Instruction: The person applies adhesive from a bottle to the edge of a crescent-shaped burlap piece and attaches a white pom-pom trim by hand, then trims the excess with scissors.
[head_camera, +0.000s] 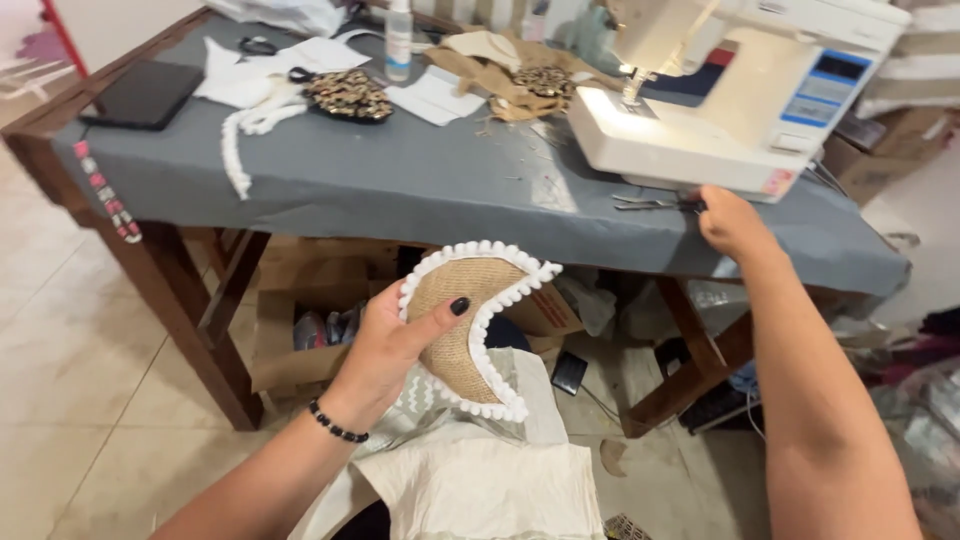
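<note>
The scene was evenly and fairly brightly lit by soft, diffuse indoor light, with no hard shadows on the floor tiles at nine o'clock. The strongest source was the small lamp of the sewing machine at one o'clock, which threw a blown-out white glare onto the machine's bed and washed out detail there. Under the table, toward the centre, it was dim, and the boxes sat in murky shadow. The wide lens bent the table's edges outward at ten and three o'clock. The clutter at four o'clock was smeared and soft, and the forearms at the bottom edge looked slightly blurred.
</note>
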